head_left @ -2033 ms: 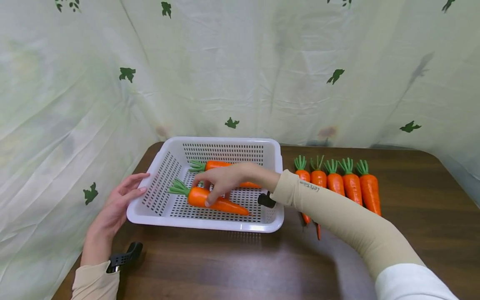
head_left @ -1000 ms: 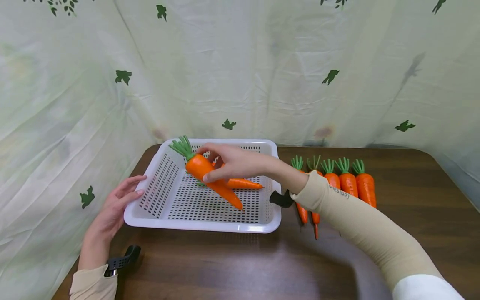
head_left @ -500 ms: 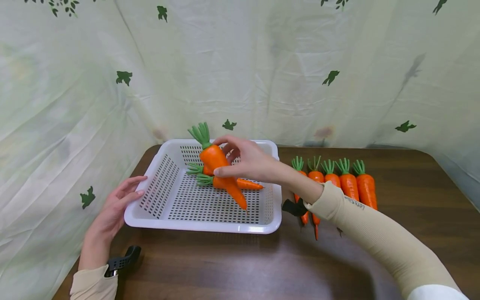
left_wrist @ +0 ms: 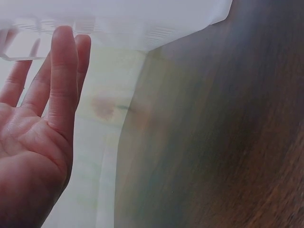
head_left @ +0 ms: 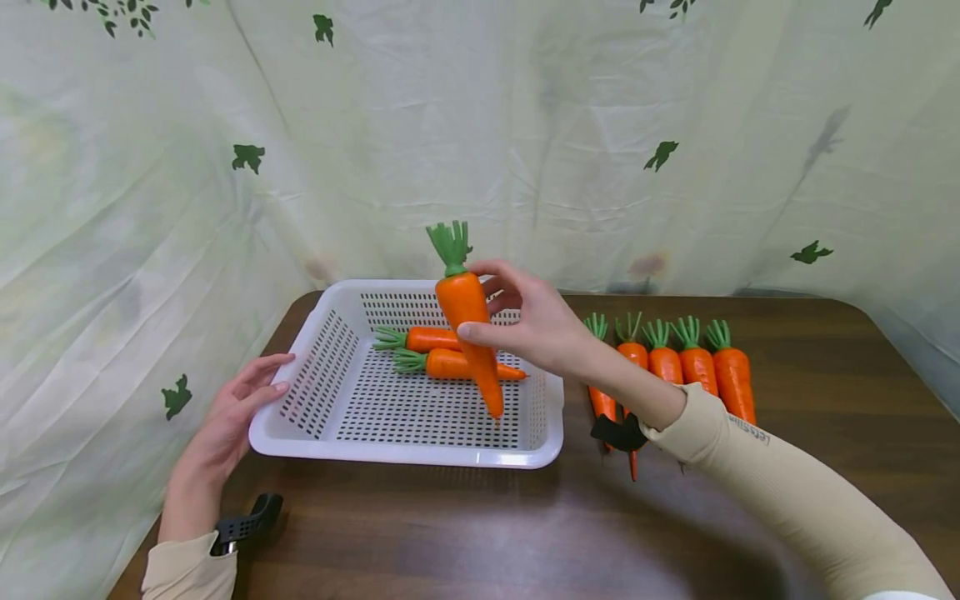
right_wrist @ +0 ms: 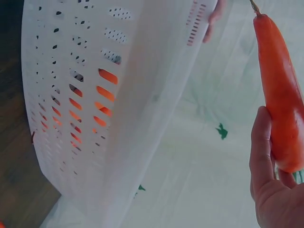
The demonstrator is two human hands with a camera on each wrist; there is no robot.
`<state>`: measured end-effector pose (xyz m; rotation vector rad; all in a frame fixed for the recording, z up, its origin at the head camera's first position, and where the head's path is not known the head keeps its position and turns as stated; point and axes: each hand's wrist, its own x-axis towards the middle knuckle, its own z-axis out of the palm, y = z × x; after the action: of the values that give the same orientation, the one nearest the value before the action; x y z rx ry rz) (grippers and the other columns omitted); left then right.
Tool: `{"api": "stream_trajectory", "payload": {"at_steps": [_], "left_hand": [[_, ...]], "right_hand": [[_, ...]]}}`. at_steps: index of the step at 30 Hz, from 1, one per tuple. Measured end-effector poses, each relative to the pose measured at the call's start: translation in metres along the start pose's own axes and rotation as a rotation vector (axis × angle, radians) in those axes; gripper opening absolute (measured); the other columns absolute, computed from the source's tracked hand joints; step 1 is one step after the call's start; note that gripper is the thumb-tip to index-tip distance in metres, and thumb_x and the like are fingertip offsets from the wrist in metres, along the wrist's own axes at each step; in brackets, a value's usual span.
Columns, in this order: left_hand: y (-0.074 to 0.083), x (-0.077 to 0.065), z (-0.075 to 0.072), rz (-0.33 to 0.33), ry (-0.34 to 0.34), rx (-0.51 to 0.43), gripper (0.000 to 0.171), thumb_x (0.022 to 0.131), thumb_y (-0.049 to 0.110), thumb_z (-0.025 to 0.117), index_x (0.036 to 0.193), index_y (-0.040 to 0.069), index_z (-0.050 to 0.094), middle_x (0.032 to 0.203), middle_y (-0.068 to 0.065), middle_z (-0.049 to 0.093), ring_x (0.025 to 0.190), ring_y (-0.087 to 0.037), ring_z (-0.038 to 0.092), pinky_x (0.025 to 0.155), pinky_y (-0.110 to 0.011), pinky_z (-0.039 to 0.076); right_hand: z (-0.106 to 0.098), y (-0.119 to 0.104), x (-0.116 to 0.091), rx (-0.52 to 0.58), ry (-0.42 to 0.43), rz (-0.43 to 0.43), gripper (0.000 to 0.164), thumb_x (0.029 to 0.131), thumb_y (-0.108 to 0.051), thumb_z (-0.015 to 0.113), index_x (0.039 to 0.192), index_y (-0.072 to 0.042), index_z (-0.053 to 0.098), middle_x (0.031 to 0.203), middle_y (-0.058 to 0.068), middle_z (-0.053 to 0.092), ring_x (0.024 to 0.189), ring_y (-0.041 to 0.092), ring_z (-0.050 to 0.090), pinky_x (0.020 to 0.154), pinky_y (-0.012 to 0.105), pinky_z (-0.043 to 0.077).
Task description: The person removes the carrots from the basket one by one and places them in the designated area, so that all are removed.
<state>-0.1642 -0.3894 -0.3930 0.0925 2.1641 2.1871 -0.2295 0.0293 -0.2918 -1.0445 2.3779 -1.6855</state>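
Note:
My right hand (head_left: 536,321) pinches a carrot (head_left: 467,312) between thumb and fingers, raised over the white plastic basket (head_left: 405,457). The carrot stands nearly upright, green tuft up and tip down. In the right wrist view the same carrot (right_wrist: 281,90) shows its smooth orange body above the right hand (right_wrist: 278,194). Two more carrots lie on the basket floor: a rear one (head_left: 431,338) and a front one (head_left: 447,364), both partly behind the held carrot. At the basket's left rim is my left hand (head_left: 232,421); its straight fingers (left_wrist: 63,80) reach the basket wall.
To the basket's right, several carrots lie in a row on the brown table (head_left: 450,533), among them the rightmost carrot (head_left: 733,379). My right forearm and black wrist strap (head_left: 619,432) cover some of them. A patterned curtain (head_left: 480,150) hangs behind and at the left.
The right hand has lifted the carrot from the basket's front and moved it up and rightward, turning it more upright. Both carrots left in the basket now show. The left hand stays at the rim.

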Motion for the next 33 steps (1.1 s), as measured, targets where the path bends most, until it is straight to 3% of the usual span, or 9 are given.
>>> {"api": "stream_trajectory", "payload": {"at_steps": [9,33], "left_hand": [[0.0,0.001,0.002,-0.005,0.001,0.008,0.044,0.102,0.014,0.052,0.143,0.024,0.046,0.142,0.001,0.042,0.114,-0.013,0.059,0.084,-0.041,0.055],[0.001,0.001,0.0,-0.022,-0.001,0.005,0.043,0.102,0.015,0.051,0.144,0.026,0.046,0.142,0.003,0.041,0.113,-0.012,0.058,0.084,-0.04,0.054]], "right_hand": [[-0.011,0.006,-0.015,0.023,0.034,-0.012,0.057,0.085,-0.024,0.078,0.135,-0.018,0.052,0.115,0.005,0.06,0.093,0.021,0.063,0.071,0.037,0.059],[-0.054,0.022,-0.073,-0.086,0.083,0.156,0.061,0.085,-0.029,0.079,0.138,-0.02,0.05,0.12,0.004,0.058,0.098,0.02,0.061,0.074,0.036,0.057]]}}
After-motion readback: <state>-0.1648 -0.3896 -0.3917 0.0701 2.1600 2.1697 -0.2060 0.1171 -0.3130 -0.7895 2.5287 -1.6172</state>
